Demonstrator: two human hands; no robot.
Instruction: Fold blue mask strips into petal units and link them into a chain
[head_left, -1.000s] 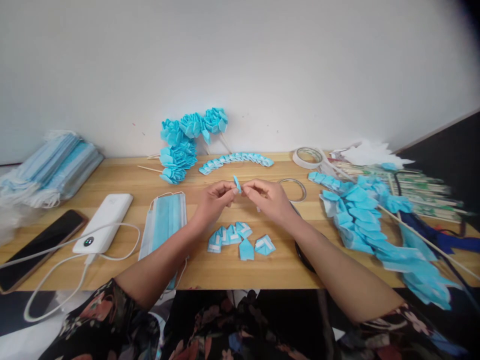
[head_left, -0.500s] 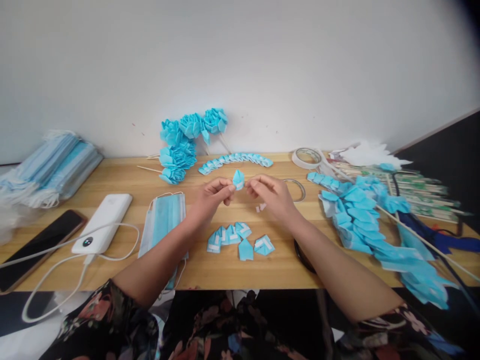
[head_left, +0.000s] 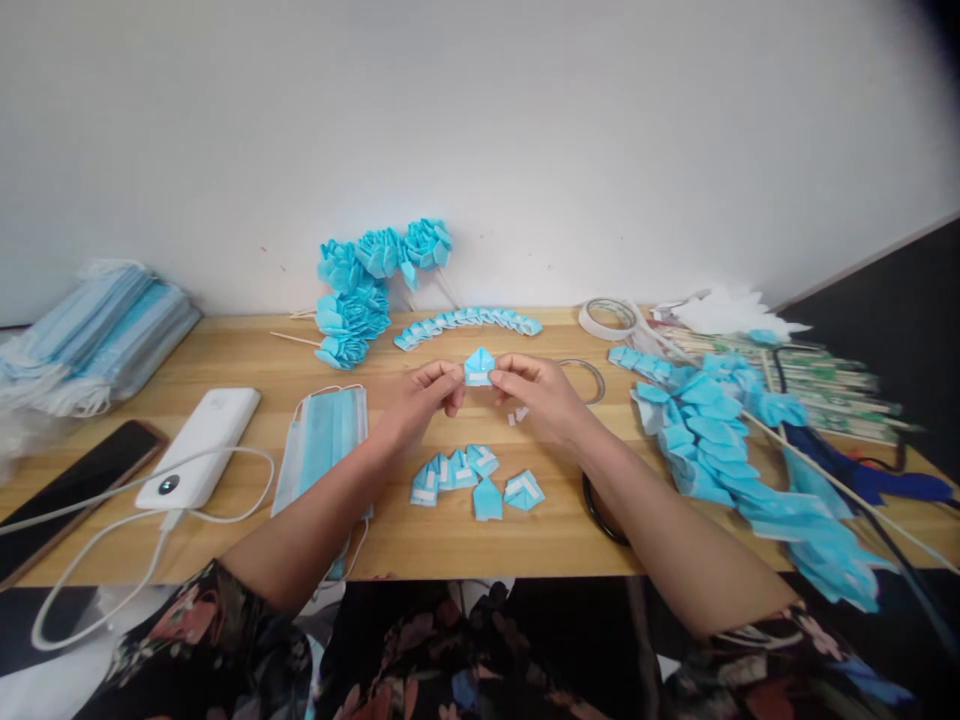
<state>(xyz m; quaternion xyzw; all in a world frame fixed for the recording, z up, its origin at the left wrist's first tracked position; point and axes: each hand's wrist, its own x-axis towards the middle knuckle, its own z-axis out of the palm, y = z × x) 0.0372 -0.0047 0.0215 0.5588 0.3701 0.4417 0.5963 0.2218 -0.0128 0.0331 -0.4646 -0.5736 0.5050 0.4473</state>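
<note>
Between my two hands, above the table, is a folded blue petal [head_left: 479, 362] with a white strip along its lower edge. My left hand [head_left: 427, 395] pinches its left side with thumb and forefinger. On the other side, my right hand [head_left: 534, 390] grips the right edge, also in a pinch. Below the hands lie several folded blue petals [head_left: 454, 472] with white strips, two of them apart from the overlapping group. Small white scraps [head_left: 517, 415] rest on the table beside my right hand. An arc of overlapping blue petals [head_left: 469, 318] lies beyond.
Blue flowers on sticks [head_left: 352, 300] stand against the wall. At left are a stack of face masks [head_left: 105, 330], a phone [head_left: 82, 490], a cabled power bank [head_left: 199, 450] and a mask [head_left: 324, 430]. Tape rolls [head_left: 607, 318], blue petal strips [head_left: 712, 430] and blue-handled scissors [head_left: 870, 478] lie right.
My right hand has come in to grip the petal's right edge. The petal now shows wider and flatter, with its white strip facing me.
</note>
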